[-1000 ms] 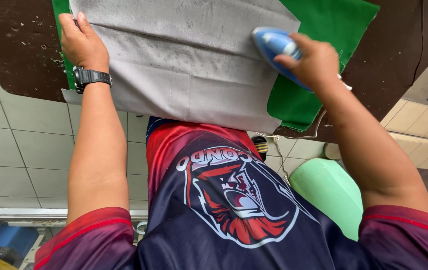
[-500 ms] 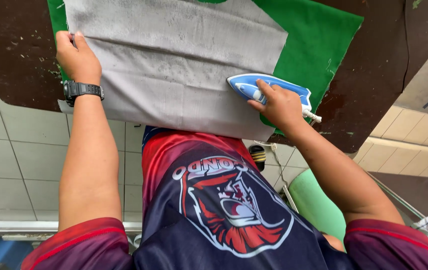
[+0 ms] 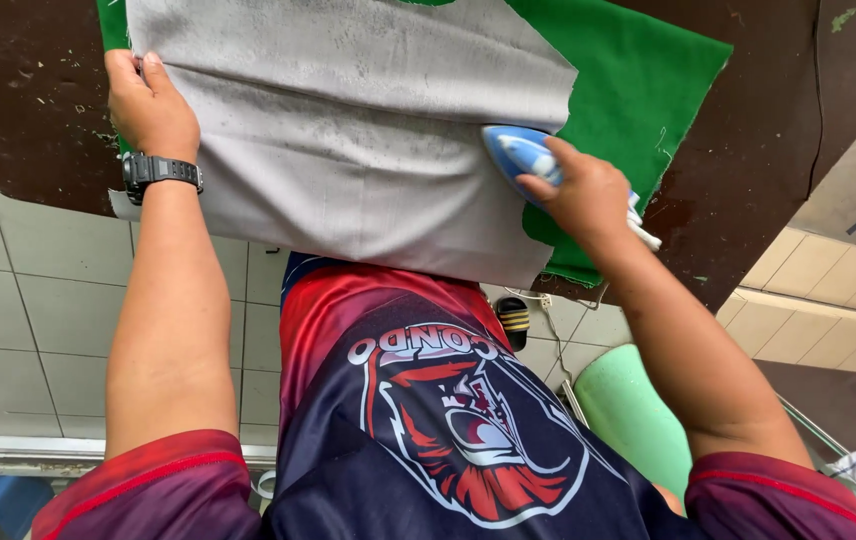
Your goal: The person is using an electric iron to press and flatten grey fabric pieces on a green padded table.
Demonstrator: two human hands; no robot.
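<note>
Lying flat: grey cloth (image 3: 348, 150), faintly smudged; left hand (image 3: 148, 105) pins edge, right hand (image 3: 583, 195) fingers seemingly grip blue iron (image 3: 520, 152).

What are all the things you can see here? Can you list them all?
iron: 1, blue and white, on the grey cloth's right edge
grey cloth: 1, grey, spread on the board
green cloth: 1, green, under the grey cloth
board: 1, dark brown, beneath both cloths
wristwatch: 1, black, on the left wrist
jersey: 1, navy and red, worn
left hand: 1, pressing the grey cloth's left edge
right hand: 1, gripping the iron
</note>
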